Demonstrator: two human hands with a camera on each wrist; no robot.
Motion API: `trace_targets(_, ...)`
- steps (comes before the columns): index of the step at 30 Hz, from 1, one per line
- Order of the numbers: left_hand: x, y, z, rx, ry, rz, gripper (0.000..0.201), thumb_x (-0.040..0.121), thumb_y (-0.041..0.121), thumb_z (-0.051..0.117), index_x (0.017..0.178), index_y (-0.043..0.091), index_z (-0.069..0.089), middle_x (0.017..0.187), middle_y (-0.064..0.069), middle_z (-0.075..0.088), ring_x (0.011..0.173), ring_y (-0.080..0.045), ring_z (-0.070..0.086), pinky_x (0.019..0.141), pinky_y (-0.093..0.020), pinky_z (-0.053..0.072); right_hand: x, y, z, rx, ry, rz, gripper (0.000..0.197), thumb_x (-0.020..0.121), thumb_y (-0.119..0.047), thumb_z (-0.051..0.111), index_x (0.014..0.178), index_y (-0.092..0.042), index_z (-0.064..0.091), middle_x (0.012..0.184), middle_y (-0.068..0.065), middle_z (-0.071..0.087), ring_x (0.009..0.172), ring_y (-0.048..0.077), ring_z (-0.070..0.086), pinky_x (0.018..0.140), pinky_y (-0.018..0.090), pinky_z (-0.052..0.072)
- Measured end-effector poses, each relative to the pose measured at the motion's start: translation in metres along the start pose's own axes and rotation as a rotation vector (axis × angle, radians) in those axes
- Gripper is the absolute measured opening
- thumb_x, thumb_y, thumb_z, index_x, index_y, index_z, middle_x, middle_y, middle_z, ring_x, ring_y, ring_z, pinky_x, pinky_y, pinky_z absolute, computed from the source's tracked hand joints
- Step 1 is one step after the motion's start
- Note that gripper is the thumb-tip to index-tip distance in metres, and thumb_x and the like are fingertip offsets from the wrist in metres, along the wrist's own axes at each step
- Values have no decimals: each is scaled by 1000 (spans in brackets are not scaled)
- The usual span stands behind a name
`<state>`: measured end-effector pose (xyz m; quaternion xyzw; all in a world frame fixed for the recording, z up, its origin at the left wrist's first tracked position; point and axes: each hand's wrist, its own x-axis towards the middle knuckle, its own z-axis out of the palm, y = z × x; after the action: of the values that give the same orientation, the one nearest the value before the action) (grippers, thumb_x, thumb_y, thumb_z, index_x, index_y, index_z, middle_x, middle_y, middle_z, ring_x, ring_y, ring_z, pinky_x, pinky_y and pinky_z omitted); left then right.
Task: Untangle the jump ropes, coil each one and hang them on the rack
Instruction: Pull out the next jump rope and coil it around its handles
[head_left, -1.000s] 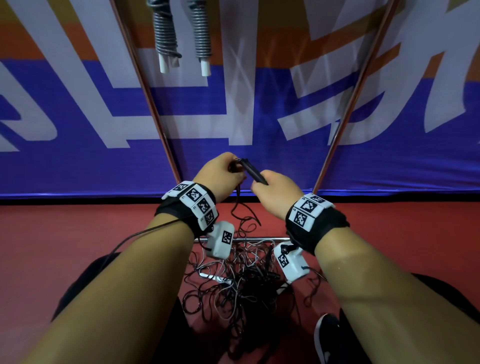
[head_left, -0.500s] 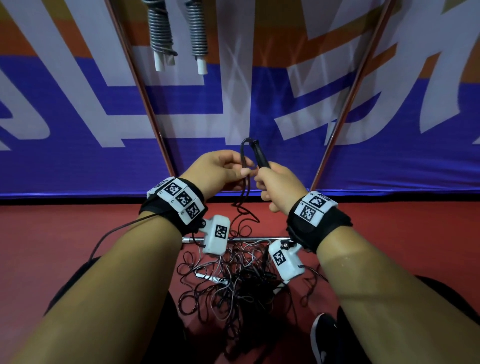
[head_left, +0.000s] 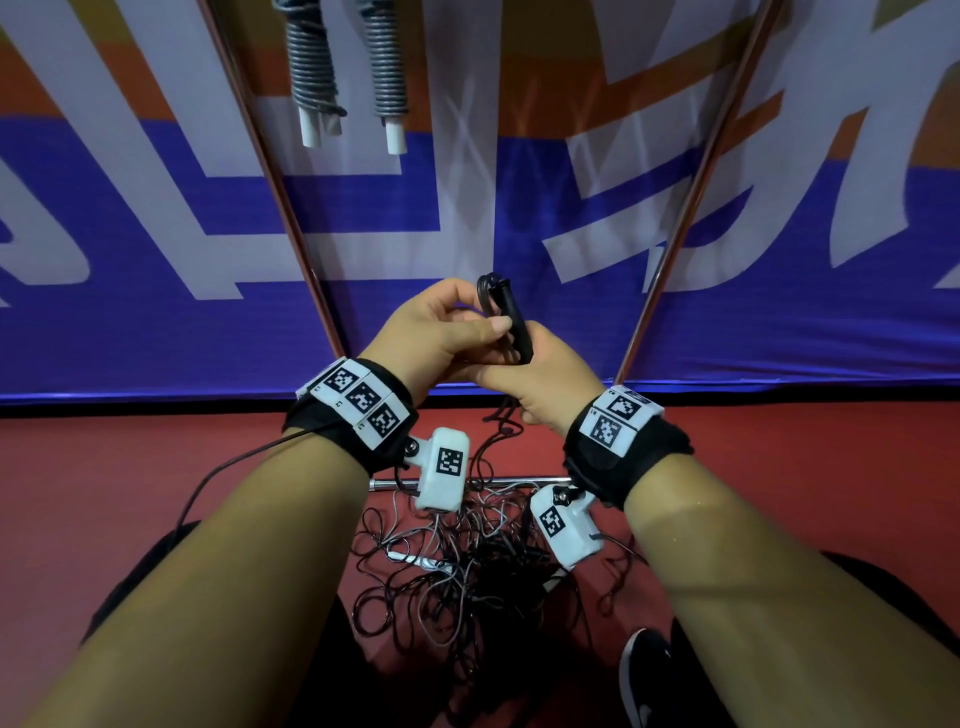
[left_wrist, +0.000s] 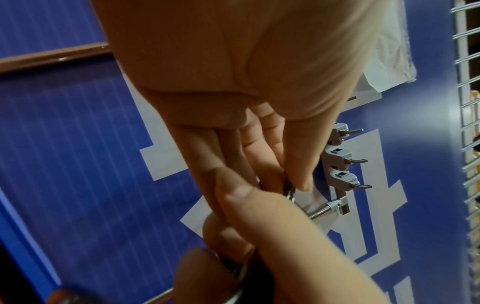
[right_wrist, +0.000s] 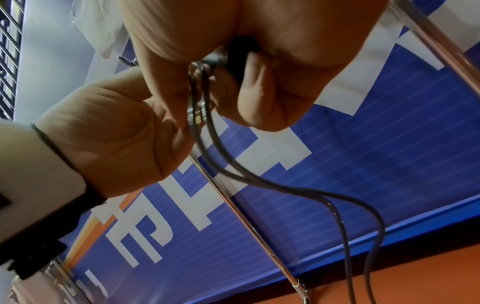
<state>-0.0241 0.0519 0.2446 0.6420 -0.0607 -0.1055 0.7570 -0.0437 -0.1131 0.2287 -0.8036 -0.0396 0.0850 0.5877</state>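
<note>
In the head view my right hand (head_left: 527, 366) grips a black jump-rope handle (head_left: 514, 319) upright in front of the banner. My left hand (head_left: 483, 312) pinches the dark cord (head_left: 485, 293) looped at the handle's top, thumb against fingers. From below, the right wrist view has the black handle (right_wrist: 240, 55) in my fist, with two cord strands (right_wrist: 207, 127) hanging down toward the floor. A tangle of black and grey ropes (head_left: 467, 577) lies on the red floor under my wrists. Two coiled grey ropes (head_left: 311, 67) with white handles hang on the rack above.
Two slanted metal rack poles (head_left: 270, 176) (head_left: 691, 197) stand before the blue and white banner (head_left: 156, 260). A rack base bar (head_left: 506, 480) lies on the floor. Grey hooks (left_wrist: 345, 160) sit on the rack post. My shoe (head_left: 644, 680) is at lower right.
Both hands have risen. The black handle has swung from slanted to upright, and my left hand has shifted to pinch the cord at its top.
</note>
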Motion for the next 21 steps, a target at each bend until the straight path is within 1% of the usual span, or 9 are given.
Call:
trace_targets(3,0,1,2,-1,-2,6,20,89,-4,76,100,2,61,95,-25,70,89,-36,72,82,-45,60,5,7,1,-42,33,22,41,84,-34,87,118,-32,63,86,-13,67,56,-2,58,49,19,44)
trace_targets(5,0,1,2,-3,2,12,18,88,-5,76,89,5,60,94,-21,68,85,-32,72,75,-39,60,7,10,1,-68,50,31,41,84,-38,86,117,-35,63,86,-12,67,53,-3,56,54,23,44)
trace_targets(7,2,1,3,-5,17,4,19,89,-2,76,86,6,60,92,-20,65,81,-29,70,74,-37,57,9,11,1,-89,59,9,33,86,-37,84,114,-35,67,82,-13,67,52,-5,57,55,22,43)
trace_targets(9,2,-1,4,-10,21,6,17,89,2,78,86,7,62,95,-23,59,82,-30,66,79,-41,52,8,9,0,-93,66,-11,23,89,-35,82,109,-33,70,78,-14,68,57,-4,59,58,20,43)
trace_targets(11,3,-3,5,-26,16,11,17,86,8,82,89,7,64,96,-23,57,88,-33,61,83,-47,48,7,7,-2,-88,67,5,14,93,-33,79,103,-32,70,73,-9,68,51,-2,59,53,21,44)
trace_targets(13,4,-6,6,-19,10,23,25,86,12,82,98,-2,65,94,-23,62,90,-34,60,84,-47,48,5,4,-2,-90,52,27,11,95,-33,77,102,-32,68,72,0,71,43,0,56,46,23,44)
trace_targets(16,3,-6,6,30,36,33,38,91,13,78,111,-14,60,89,-18,67,84,-29,64,81,-42,52,3,0,-3,-47,16,52,13,98,-31,73,110,-25,70,69,7,70,50,8,64,45,27,47)
trace_targets(18,2,-6,5,68,61,29,36,94,21,77,112,-7,65,88,-13,66,80,-24,62,81,-40,52,2,0,-1,38,15,72,15,101,-30,70,112,-20,70,66,6,67,58,19,70,42,28,45)
trace_targets(21,8,-12,2,96,189,-34,39,98,48,70,114,12,73,94,5,70,83,-14,62,83,-36,53,4,3,-2,123,63,79,14,105,-31,67,112,-19,71,66,5,68,61,25,71,40,28,41)
